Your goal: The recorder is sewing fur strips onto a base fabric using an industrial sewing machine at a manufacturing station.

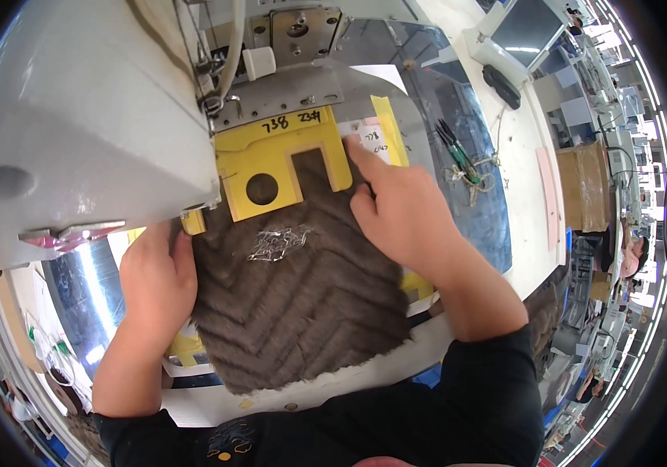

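Observation:
A brown fur-like fabric piece (302, 303) with a zigzag relief lies beneath a yellow template plate (263, 156), which has a round hole and a square notch. On the fabric is a small shiny silvery patch (279, 243) of tangled lines. My left hand (158, 272) rests along the fabric's left edge, thumb straight; its fingertips are partly hidden by the machine head. My right hand (396, 202) lies at the plate's right side, index finger stretched forward beside it and thumb on the fabric. The remaining right fingers are mostly hidden.
A large grey sewing machine head (77, 117) overhangs the left side, and a metal clamp bar (279, 107) crosses behind the plate. Green-handled thread snips (462, 159) lie at right. Farther back are a black handheld object (502, 86), a monitor (524, 35) and a cardboard box (582, 187).

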A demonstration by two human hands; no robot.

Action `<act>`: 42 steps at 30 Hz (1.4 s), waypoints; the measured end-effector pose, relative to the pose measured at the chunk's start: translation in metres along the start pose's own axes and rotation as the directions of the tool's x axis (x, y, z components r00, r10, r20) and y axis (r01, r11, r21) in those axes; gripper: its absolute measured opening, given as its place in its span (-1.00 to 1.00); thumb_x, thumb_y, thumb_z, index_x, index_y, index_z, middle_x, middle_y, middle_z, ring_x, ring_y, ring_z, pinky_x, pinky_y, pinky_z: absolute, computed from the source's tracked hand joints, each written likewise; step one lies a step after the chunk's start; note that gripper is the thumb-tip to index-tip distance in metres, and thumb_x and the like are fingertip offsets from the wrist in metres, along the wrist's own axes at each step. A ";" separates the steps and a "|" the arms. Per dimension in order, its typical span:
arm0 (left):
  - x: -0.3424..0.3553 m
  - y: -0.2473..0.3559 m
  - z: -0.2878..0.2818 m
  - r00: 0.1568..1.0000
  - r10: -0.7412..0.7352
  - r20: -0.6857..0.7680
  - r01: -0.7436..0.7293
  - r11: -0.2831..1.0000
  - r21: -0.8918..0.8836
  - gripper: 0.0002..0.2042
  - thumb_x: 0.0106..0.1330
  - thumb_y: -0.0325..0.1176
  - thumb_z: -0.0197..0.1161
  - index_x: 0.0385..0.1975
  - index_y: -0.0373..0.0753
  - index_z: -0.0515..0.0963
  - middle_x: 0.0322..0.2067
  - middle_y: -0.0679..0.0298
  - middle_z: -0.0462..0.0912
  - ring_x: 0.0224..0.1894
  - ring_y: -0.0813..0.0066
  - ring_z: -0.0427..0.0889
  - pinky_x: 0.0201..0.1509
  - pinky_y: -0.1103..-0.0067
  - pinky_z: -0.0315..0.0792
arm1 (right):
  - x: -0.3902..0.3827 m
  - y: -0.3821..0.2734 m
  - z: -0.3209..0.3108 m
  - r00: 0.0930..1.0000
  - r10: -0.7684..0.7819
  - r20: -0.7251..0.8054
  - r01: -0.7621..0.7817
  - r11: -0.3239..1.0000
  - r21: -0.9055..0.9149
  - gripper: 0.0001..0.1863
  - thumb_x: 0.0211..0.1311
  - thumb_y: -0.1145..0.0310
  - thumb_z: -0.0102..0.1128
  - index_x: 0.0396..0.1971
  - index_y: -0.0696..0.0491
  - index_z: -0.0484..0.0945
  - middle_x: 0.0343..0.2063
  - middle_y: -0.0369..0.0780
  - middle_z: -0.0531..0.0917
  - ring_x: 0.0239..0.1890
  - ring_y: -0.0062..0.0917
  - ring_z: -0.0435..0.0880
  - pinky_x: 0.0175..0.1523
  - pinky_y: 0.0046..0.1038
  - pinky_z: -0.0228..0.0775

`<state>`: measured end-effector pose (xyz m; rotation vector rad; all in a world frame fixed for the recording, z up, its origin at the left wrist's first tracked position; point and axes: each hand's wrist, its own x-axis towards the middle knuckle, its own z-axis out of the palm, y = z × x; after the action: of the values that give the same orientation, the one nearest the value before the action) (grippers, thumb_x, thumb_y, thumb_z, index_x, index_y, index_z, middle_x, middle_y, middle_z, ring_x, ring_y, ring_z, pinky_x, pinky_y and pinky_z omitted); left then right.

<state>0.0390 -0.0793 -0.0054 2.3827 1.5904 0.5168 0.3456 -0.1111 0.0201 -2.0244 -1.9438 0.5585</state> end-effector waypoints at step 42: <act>-0.007 -0.008 0.005 0.991 0.129 0.031 -0.129 0.991 0.017 -0.66 0.29 -0.49 0.10 0.03 -0.52 0.47 -0.45 0.00 0.62 -0.43 0.03 0.66 -0.32 0.30 0.59 | -0.008 -0.007 0.012 0.988 -0.070 -0.140 0.057 0.994 -0.092 -0.57 0.27 0.52 0.11 0.14 0.26 0.61 -0.31 0.14 0.70 -0.34 0.00 0.71 -0.17 -0.16 0.54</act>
<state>0.0319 -0.0822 -0.0140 2.5074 1.4419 0.4893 0.3341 -0.1197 0.0137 -1.9863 -1.9712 0.3091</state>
